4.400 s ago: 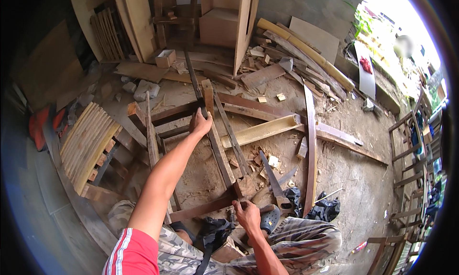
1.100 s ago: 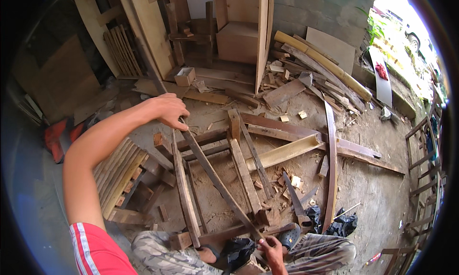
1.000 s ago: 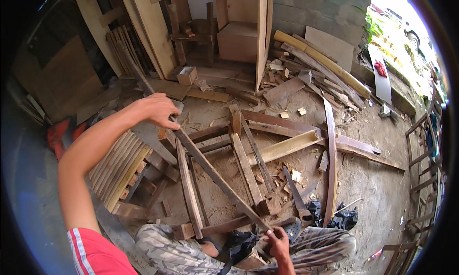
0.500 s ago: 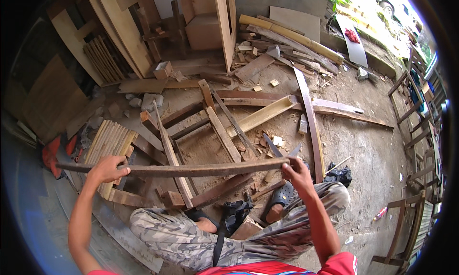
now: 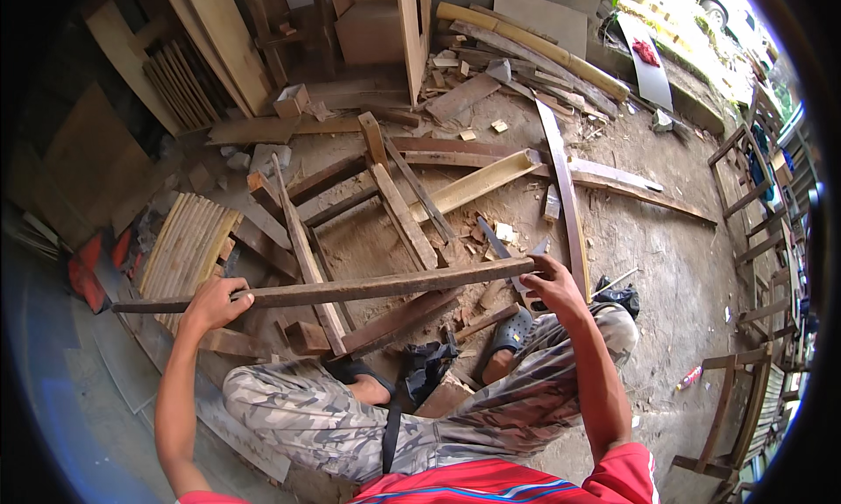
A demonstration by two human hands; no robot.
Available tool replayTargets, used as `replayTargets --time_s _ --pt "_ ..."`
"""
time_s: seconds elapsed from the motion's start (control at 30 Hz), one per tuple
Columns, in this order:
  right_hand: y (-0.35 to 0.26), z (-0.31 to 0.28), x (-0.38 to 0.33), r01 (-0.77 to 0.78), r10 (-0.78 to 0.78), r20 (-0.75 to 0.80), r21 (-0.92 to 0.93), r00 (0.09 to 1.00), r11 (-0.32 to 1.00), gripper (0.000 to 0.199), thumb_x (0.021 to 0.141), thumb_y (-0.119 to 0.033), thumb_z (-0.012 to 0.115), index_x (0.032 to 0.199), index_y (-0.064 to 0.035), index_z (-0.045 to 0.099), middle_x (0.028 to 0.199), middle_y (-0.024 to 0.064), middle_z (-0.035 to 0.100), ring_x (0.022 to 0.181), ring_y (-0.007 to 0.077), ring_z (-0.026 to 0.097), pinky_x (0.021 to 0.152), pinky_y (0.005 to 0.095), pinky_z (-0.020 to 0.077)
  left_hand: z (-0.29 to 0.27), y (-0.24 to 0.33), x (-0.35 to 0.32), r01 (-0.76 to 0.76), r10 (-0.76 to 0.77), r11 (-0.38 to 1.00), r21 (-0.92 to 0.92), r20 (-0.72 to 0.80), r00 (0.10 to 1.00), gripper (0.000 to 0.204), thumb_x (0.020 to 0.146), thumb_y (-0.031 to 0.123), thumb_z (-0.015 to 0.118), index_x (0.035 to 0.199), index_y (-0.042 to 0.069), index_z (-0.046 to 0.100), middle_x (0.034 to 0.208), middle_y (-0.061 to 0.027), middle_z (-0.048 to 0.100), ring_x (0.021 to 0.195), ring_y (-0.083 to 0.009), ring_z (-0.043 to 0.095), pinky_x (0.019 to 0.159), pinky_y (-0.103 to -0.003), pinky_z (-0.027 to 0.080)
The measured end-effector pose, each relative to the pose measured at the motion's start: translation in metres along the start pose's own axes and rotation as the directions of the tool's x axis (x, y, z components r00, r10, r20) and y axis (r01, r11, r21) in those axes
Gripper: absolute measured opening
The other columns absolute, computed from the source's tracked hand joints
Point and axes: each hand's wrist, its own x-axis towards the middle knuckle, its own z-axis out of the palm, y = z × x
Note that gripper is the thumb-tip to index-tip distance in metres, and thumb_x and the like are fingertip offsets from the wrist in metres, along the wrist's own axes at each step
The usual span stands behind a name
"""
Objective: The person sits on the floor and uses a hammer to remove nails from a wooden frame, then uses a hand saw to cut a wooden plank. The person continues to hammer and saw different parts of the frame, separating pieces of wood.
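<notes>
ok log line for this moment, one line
left hand: gripping slat | right hand: gripping slat's other end | slat: level, above knees | below: wooden frame on dirt floor

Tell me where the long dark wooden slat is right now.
In the head view, the long dark slat lies crosswise above the person's knees, gripped by the left hand near its left end and the right hand at its right end.

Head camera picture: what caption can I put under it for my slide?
Seated person's left hand and right hand hold a long dark wooden strip level above scattered planks.
</notes>
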Motion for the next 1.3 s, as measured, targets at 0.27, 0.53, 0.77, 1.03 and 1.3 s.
replayTargets --time_s 0.27,0.53,0.77,1.03,1.3 --pt "0.005 -0.008 0.008 0.098 -0.087 -0.058 0.217 0.995 0.971 0.045 0.087 -0.001 0.057 0.132 -0.0005 0.055 0.115 0.0068 0.064 0.101 0.0147 0.063 0.081 0.0300 0.0566 0.032 -0.009 0.013 -0.047 0.038 0.991 -0.125 -0.070 0.997 0.047 0.078 0.046 0.058 0.091 0.002 0.067 0.077 -0.0222 0.064 0.076 -0.0408 0.063 0.069 -0.046 0.046" --pt "-0.021 -0.014 0.012 0.167 -0.124 -0.139 0.360 0.982 0.918 0.050 0.087 -0.004 0.054 0.136 -0.0014 0.052 0.123 0.0096 0.062 0.110 0.0183 0.061 0.082 0.0314 0.0579 0.049 -0.009 0.016 -0.067 0.044 0.967 -0.245 -0.100 0.994 0.053 0.078 0.053 0.055 0.088 0.002 0.065 0.074 -0.0194 0.062 0.074 -0.0371 0.063 0.066 -0.042 0.045" --pt "-0.027 -0.032 0.033 -0.008 0.027 -0.083 0.218 0.996 0.976 0.054 0.091 -0.012 0.058 0.143 -0.0047 0.046 0.128 0.0103 0.061 0.110 0.0190 0.061 0.087 0.0352 0.0528 0.032 0.017 0.022 -0.074 0.017 0.970 -0.233 -0.234 0.972 0.046 0.083 0.046 0.056 0.089 0.001 0.064 0.073 -0.0183 0.061 0.072 -0.0361 0.062 0.066 -0.041 0.045" --pt "-0.008 -0.055 0.106 0.054 -0.077 -0.009 -0.624 0.997 0.779 0.049 0.085 -0.027 0.065 0.124 0.0013 0.062 0.115 0.0230 0.068 0.104 0.0319 0.067 0.087 0.0369 0.0537 0.006 0.098 0.057 0.034 -0.104 0.825 -0.564 -0.092 0.990 0.049 0.096 0.045 0.049 0.075 0.002 0.057 0.063 -0.0061 0.055 0.058 -0.0164 0.055 0.058 -0.031 0.043" --pt "0.166 -0.043 0.159 -0.237 0.198 -0.144 -0.754 0.970 0.612 0.037 0.079 -0.025 0.059 0.100 0.0031 0.070 0.108 0.0260 0.069 0.101 0.0391 0.068 0.088 0.0463 0.0543 -0.006 0.160 0.062 0.377 -0.250 0.438 -0.816 0.292 0.923 0.046 0.095 0.051 0.045 0.094 0.007 0.058 0.065 -0.0056 0.059 0.060 -0.0171 0.061 0.060 -0.030 0.050"
